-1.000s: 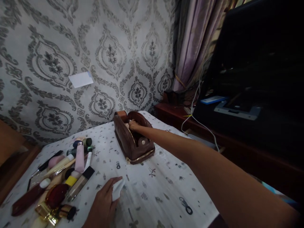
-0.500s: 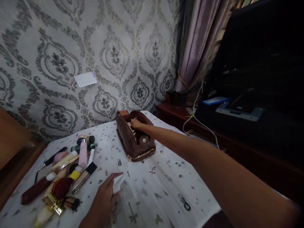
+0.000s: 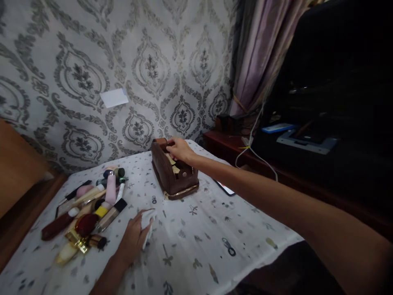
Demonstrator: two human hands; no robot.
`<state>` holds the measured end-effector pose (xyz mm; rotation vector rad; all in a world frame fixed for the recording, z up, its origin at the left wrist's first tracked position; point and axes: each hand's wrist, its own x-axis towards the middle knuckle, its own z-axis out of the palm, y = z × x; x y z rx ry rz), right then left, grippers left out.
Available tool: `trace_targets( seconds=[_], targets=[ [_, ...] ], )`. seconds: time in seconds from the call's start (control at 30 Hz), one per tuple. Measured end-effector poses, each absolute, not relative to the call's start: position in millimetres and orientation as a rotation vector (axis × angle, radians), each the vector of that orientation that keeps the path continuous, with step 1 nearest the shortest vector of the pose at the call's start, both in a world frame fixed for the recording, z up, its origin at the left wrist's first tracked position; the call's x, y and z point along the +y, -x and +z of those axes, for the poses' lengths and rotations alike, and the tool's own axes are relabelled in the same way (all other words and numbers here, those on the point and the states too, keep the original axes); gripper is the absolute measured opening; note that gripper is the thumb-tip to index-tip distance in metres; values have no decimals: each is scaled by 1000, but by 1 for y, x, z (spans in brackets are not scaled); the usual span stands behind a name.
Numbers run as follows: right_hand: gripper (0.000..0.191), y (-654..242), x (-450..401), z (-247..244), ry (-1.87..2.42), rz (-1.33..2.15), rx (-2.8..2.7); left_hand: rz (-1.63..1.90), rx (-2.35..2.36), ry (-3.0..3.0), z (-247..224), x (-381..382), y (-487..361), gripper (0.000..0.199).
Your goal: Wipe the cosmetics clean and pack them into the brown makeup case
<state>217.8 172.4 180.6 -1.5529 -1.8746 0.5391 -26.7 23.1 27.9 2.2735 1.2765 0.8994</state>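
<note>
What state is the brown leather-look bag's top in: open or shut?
Open. The brown leather-look bag gapes at the top, interior showing, the right hand at its opening.

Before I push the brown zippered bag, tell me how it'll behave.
The brown zippered bag probably keeps its shape, since its walls stand up around an open top. Resting on a broad base, it may slide rather than tip.

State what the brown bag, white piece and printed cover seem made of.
Brown bag: leather or imitation leather, judging by its smooth, dull sheen; its zip glints like gold-toned metal. White piece in the left hand: perhaps thin matt tissue or cloth, given its soft folds. Printed cover: probably matt fabric, given its creases and wavy edge.
</note>
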Motion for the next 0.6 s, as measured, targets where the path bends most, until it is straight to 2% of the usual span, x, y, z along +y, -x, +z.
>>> trace_targets(
  seconds=[0.2, 0.37, 0.47, 0.6],
  targets=[
    [40, -194, 92, 161, 983, 612, -1933, 1142, 1258, -2142, 44, 18, 23, 35],
    [37, -164, 47, 124, 810, 656, -2176, 1343, 1384, -2074, 78, 16, 51, 41],
    [38, -144, 33, 100, 796, 757, -2275, 1378, 1666, -2014, 103, 21, 97, 40],
    [39, -124, 22, 76, 809, 990, -2262, 1201, 2345, -1595, 130, 38, 181, 36]
  ],
)
